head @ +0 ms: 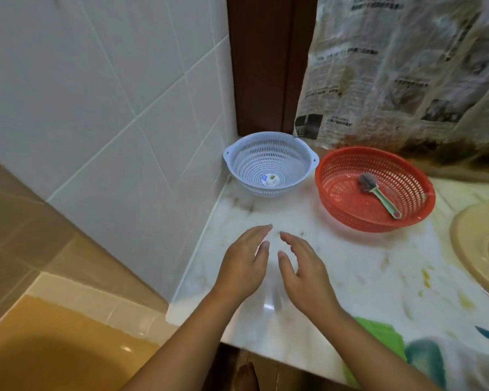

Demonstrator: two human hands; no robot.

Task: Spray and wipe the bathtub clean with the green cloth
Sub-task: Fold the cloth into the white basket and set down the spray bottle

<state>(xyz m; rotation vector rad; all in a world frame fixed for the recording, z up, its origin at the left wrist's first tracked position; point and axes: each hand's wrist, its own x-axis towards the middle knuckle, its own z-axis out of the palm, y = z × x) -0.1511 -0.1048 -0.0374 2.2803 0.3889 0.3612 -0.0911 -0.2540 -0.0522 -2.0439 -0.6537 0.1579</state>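
My left hand (244, 261) and my right hand (302, 273) hover side by side over the white marble counter (359, 266), palms facing each other, fingers relaxed, holding nothing. A green cloth (378, 338) lies at the counter's near edge, just right of my right forearm. A blurred spray bottle with a teal body (425, 359) and a blue trigger top lies beside the cloth at the bottom right. The tan bathtub (48, 351) occupies the bottom left, below the counter.
A pale blue colander (270, 165) stands in the back corner against the white tiled wall. To its right a red basket (350, 213) holds a green-handled brush (381, 197). A beige sink rim (472, 244) is at the right edge. A printed curtain (407, 71) hangs behind.
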